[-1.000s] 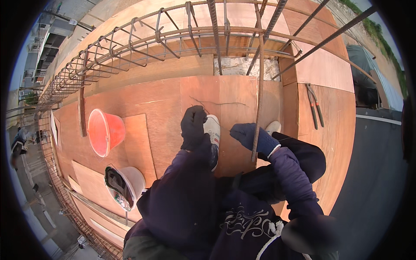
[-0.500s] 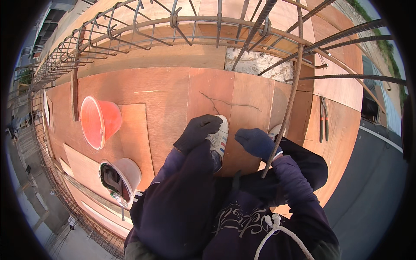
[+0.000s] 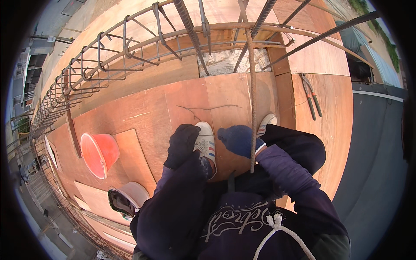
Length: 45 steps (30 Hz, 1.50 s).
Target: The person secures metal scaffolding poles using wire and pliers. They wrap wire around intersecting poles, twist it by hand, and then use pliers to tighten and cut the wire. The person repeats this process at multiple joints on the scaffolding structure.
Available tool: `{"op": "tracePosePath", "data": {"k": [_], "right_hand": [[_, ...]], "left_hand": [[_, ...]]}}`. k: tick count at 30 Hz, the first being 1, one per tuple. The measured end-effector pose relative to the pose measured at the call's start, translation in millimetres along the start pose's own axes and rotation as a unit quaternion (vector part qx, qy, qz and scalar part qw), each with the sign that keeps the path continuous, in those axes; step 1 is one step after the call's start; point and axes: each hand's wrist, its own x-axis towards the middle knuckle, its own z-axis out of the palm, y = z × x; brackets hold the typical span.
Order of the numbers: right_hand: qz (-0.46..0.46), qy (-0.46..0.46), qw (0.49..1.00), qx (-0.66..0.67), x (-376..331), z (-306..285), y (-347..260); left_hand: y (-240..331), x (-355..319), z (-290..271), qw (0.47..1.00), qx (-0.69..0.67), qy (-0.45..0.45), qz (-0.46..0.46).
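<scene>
Right hand [image 3: 239, 139] grips the upright rebar [image 3: 252, 108]; left hand [image 3: 182, 145] hangs clenched, empty.

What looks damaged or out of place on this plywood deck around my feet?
A dark jagged crack runs across the plywood panel just ahead of the white shoe. The orange bucket lies tipped on its side at the left, and a pair of pliers lies loose on the deck at the right.

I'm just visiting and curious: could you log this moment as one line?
right hand: gloved, gripping upright rebar | left hand: gloved, free, above white shoe | nearby: red bucket, pliers on plywood deck
</scene>
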Motion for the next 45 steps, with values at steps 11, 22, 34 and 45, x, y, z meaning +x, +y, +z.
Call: {"op": "tracePosePath", "data": {"k": [11, 22, 34, 45], "right_hand": [[-0.060, 0.041, 0.989, 0.128, -0.1, -7.9, 4.3], [-0.019, 0.009, 0.995, 0.095, -1.1, -21.7, 6.4], [-0.049, 0.000, 0.993, 0.109, -1.8, -14.5, 8.1], [0.027, 0.084, 0.990, 0.111, 3.5, -18.0, 11.5]], "left_hand": [[13.7, 5.3, -18.9, 0.983, -0.119, -0.139, -0.029], [20.9, 13.7, -14.3, 0.958, -0.270, -0.088, 0.037], [4.5, 7.7, -8.8, 0.803, -0.556, 0.068, -0.201], [-65.8, -28.6, -46.2, 0.915, 0.261, 0.146, -0.272]]}}
